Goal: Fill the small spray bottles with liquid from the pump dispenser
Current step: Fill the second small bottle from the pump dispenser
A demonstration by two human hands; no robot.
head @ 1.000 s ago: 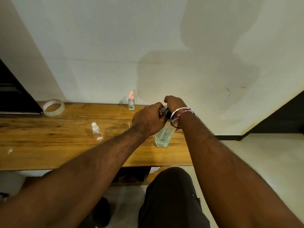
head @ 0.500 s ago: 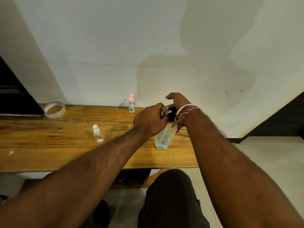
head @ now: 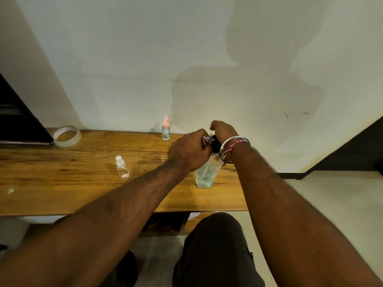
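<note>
The dispenser [head: 205, 175] stands upright near the worktop's [head: 62, 183] front edge, toward its right end, close enough for both hands to meet at its black pump head. The left hand [head: 187, 151] curls its grip around something small and glinting held at the nozzle, probably a bottle being filled. The right hand [head: 222, 130] curls over the pump, likely pressing. A white-capped bottle [head: 122, 167] waits mid-worktop; a pink-capped one [head: 165, 131] stands at the back edge.

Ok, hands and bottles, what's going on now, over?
Both hands at the pump dispenser top: left hand grips something small and shiny, right hand over the black pump. Two small spray bottles stand capped, untouched. Nothing blocking.
</note>
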